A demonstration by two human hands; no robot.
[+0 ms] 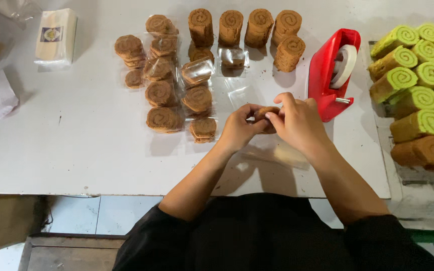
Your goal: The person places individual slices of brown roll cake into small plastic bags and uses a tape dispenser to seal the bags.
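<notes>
Head view: a brown swirl roll slice [266, 113] is pinched between the fingers of the left hand [237, 131] and the right hand [297, 123], both closed narrowly on it above the white table [76, 150]. A red tape dispenser [330, 73] is seen at two o'clock, nearer the right hand; wrapped slices [177, 95] lie at ten o'clock.

Clear-wrapped brown roll slices [177, 95] mid-table — white wrapped packet [55, 36], blue-gold label, far left.

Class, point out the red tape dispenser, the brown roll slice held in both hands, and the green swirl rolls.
red tape dispenser [323, 75], head view, its side
brown roll slice [265, 112], head view, exposed top
green swirl rolls [418, 62], head view, stack middle
</notes>
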